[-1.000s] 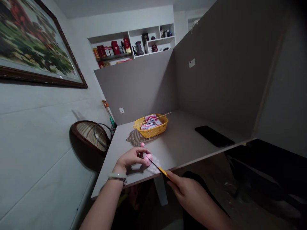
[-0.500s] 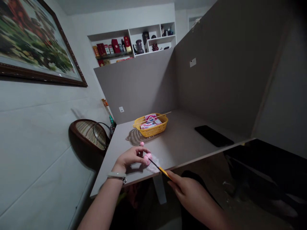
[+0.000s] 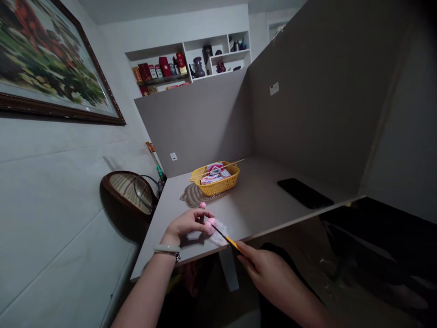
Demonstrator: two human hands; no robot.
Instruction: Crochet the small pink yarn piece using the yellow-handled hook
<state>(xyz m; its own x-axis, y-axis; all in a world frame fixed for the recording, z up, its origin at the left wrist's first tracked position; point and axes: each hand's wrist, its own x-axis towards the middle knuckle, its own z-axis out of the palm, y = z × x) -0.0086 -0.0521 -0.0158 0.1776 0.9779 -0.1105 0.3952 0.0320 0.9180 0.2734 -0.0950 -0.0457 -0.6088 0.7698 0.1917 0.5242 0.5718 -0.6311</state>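
My left hand [image 3: 189, 224] is closed at the table's near edge, thumb and fingers around a soft pink lump [image 3: 210, 226] that looks like modelling clay. The lump rests on a crumpled sheet of clear plastic [image 3: 220, 233]. In my right hand [image 3: 261, 266] is a slim tool with a yellow handle [image 3: 233, 244] and a thin dark shaft. Its tip touches the pink lump or lies just over it; its exact kind is too small to make out. Just beyond my left fingers sits a small pink ball [image 3: 202, 205].
A yellow plastic basket [image 3: 220, 186] holds printed packets, with a thin stick across its rim. On the right of the grey table [image 3: 256, 205] lies a flat black object [image 3: 303, 193]. Grey panels stand behind and to the right. A woven-backed wooden piece [image 3: 128, 193] is at the left.
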